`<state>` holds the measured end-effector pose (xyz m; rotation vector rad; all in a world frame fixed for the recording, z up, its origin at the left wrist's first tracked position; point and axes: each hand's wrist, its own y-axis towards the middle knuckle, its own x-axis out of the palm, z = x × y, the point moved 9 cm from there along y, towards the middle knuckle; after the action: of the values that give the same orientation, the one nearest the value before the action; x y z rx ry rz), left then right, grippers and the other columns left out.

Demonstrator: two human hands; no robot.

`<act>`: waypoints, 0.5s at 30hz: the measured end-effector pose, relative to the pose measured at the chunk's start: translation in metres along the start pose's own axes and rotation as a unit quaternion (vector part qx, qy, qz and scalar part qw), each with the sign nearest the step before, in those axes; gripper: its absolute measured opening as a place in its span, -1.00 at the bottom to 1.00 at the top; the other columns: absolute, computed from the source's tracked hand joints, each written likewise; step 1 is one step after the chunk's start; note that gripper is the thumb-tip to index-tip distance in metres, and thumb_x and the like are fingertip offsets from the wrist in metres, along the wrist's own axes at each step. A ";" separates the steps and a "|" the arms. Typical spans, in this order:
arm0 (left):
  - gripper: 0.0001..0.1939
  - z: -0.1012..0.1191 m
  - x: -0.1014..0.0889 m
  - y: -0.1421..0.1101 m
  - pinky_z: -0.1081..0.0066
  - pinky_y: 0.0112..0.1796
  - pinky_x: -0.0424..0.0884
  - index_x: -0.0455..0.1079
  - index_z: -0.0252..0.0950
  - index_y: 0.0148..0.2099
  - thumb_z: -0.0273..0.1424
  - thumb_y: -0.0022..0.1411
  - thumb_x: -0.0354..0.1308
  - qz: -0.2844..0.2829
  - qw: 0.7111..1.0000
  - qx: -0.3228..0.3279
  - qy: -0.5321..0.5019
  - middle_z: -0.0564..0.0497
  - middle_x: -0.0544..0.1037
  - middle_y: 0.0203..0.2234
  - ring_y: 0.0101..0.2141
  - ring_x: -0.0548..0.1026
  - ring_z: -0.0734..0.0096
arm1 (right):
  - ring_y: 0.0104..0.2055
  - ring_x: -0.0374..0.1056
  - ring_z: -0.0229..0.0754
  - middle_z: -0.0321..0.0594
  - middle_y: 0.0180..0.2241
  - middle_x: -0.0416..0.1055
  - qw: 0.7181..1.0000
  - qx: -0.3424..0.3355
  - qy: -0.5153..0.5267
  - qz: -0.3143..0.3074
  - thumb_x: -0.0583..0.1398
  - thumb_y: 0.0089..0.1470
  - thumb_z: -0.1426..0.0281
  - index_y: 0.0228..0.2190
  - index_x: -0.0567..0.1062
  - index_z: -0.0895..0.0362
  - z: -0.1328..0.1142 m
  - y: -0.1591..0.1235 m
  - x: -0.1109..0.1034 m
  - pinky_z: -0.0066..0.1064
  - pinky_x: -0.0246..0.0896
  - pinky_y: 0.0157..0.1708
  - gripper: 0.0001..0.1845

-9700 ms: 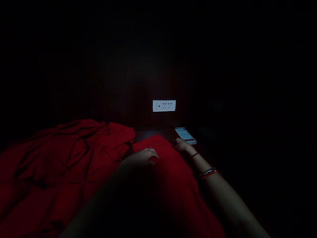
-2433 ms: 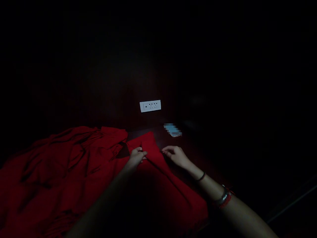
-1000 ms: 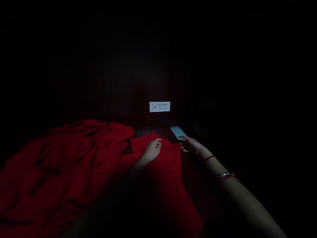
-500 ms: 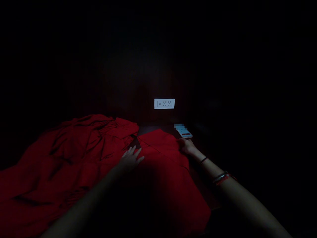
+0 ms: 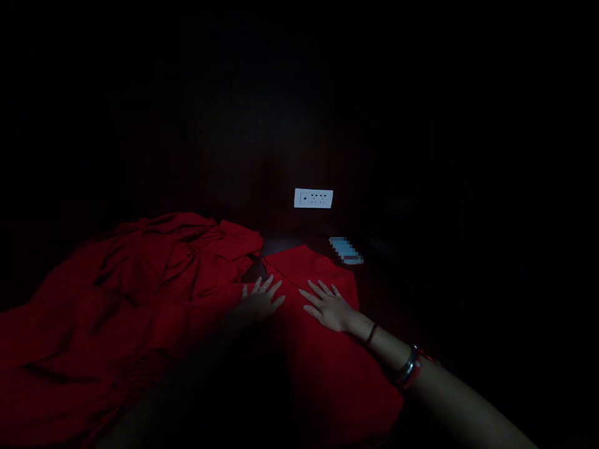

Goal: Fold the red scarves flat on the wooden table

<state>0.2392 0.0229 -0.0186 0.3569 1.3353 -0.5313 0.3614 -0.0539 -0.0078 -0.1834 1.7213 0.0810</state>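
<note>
A red garment (image 5: 173,268) is spread over a dark surface. Its left part lies bunched in folds, while the right part (image 5: 337,374) is flatter, with a seam or edge running across it. My left hand (image 5: 262,300) rests on the cloth near a dark gap between the two parts, fingers spread, a ring on one finger. To its right, my right hand (image 5: 327,305) lies palm down on the flat red cloth with its fingers apart. Bracelets circle the right wrist and forearm. The lower middle of the cloth is lost in shadow.
A phone (image 5: 346,251) with a lit, partly blurred screen lies just beyond the cloth's right part. Behind it, a white wall socket (image 5: 313,198) is set in a dark upright panel. Deep darkness hides the surroundings.
My right hand has left the cloth's far right edge by the phone, moved left and nearer, and now lies flat on the cloth. My left hand has shifted slightly right.
</note>
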 end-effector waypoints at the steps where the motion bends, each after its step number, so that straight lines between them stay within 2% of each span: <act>1: -0.42 -0.001 0.000 0.000 -0.18 -0.04 -0.18 -0.08 -0.12 0.17 -0.08 0.11 -0.23 -0.012 1.000 -0.008 -0.004 0.01 -0.17 0.17 0.13 -0.20 -0.02 | 0.18 -0.38 0.03 -0.18 0.17 -0.24 1.000 0.000 0.003 -0.001 -0.26 0.04 0.00 0.11 -0.09 -0.06 0.001 0.000 -0.003 0.04 -0.42 0.04 -0.38; 3: -0.45 0.003 -0.006 0.002 -0.15 -0.04 -0.11 0.01 -0.19 0.14 -0.11 0.13 -0.23 -0.011 1.000 -0.009 -0.017 -0.03 -0.19 0.18 0.13 -0.21 -0.01 | 0.17 -0.29 0.04 -0.10 0.16 -0.17 1.000 -0.004 0.012 0.005 -0.20 0.02 -0.01 0.13 -0.16 0.02 0.000 0.003 -0.013 0.04 -0.42 0.04 -0.31; 5: -0.52 0.010 -0.021 0.008 -0.08 -0.04 -0.01 0.08 -0.26 0.09 -0.22 0.17 -0.28 0.035 0.999 0.001 -0.038 -0.06 -0.15 0.17 0.13 -0.16 0.06 | 0.16 -0.26 0.05 -0.06 0.15 -0.14 0.999 -0.010 0.024 0.022 -0.11 -0.03 -0.03 0.13 -0.27 0.07 -0.003 0.008 -0.025 0.02 -0.41 0.05 -0.20; 7: -0.54 0.011 -0.034 0.016 0.00 -0.03 0.05 0.05 -0.29 0.10 -0.30 0.19 -0.34 0.092 0.994 0.004 -0.053 -0.08 -0.08 0.16 0.13 -0.11 0.15 | 0.18 -0.33 0.04 -0.10 0.17 -0.21 0.999 -0.017 0.030 0.038 -0.08 -0.05 -0.04 0.13 -0.32 0.08 -0.006 0.014 -0.032 -0.01 -0.40 0.06 -0.15; 8: -0.53 0.008 -0.035 0.022 -0.01 -0.03 0.04 0.01 -0.29 0.13 -0.30 0.19 -0.35 0.098 0.994 -0.002 -0.055 -0.08 -0.06 0.15 0.13 -0.11 0.15 | 0.18 -0.38 0.04 -0.14 0.17 -0.25 0.999 -0.020 0.029 0.035 -0.10 -0.05 -0.05 0.13 -0.30 0.08 -0.007 0.017 -0.032 -0.02 -0.40 0.06 -0.16; 10: -0.47 -0.001 -0.026 0.037 -0.12 -0.04 -0.05 -0.07 -0.26 0.17 -0.20 0.18 -0.35 0.062 0.997 -0.019 -0.042 -0.07 -0.08 0.16 0.13 -0.15 0.06 | 0.19 -0.43 0.03 -0.19 0.18 -0.29 1.000 -0.021 0.014 0.015 -0.17 -0.02 -0.04 0.13 -0.22 0.08 -0.008 0.021 -0.022 -0.01 -0.43 0.07 -0.22; 12: -0.39 -0.013 -0.011 0.048 -0.22 -0.06 -0.18 -0.13 -0.21 0.19 -0.07 0.13 -0.35 -0.003 0.999 -0.034 -0.019 -0.04 -0.14 0.17 0.13 -0.21 -0.03 | 0.18 -0.41 0.03 -0.22 0.18 -0.27 1.000 -0.022 -0.008 0.000 -0.23 0.01 -0.03 0.13 -0.14 0.05 -0.006 0.022 -0.011 0.01 -0.45 0.06 -0.29; 15: -0.27 -0.023 -0.002 0.056 -0.20 -0.04 -0.27 -0.22 -0.17 0.20 0.05 0.04 -0.35 -0.057 0.998 -0.038 0.006 0.03 -0.25 0.17 0.13 -0.31 -0.03 | 0.18 -0.39 0.03 -0.25 0.18 -0.26 0.999 -0.026 -0.024 0.011 -0.26 0.03 -0.01 0.12 -0.11 0.01 -0.002 0.022 -0.002 0.00 -0.44 0.07 -0.33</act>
<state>0.2514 0.0823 -0.0241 0.2230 1.3891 -0.5726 0.3556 -0.0326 -0.0061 -0.1999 1.6735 0.1455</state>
